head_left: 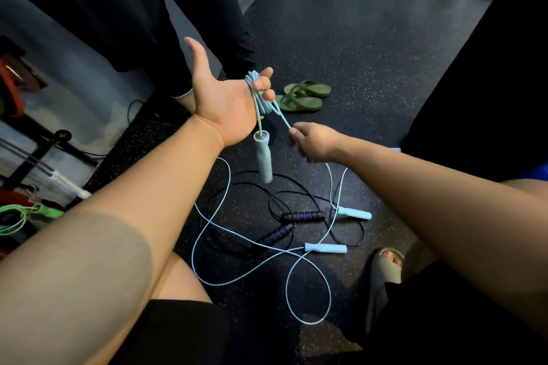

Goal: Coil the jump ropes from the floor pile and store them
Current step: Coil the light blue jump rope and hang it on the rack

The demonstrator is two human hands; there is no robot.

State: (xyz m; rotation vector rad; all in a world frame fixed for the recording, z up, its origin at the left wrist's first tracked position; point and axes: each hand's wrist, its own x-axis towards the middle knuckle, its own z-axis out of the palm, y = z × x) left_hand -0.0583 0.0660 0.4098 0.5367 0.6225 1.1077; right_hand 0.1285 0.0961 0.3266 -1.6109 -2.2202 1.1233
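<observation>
Your left hand (pixel 228 98) curls around limp blue rope (pixel 261 98) coils; your right hand (pixel 314 141) pinches its slack, light strand just beside them.

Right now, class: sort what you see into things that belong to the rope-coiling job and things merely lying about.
Belongs to the job:
- light blue cord jump rope being wound, held by left hand and right hand
- second light blue jump rope on floor
- black jump rope with ribbed foam handles

Lying about:
- green rubber sandals
- green resistance band
</observation>
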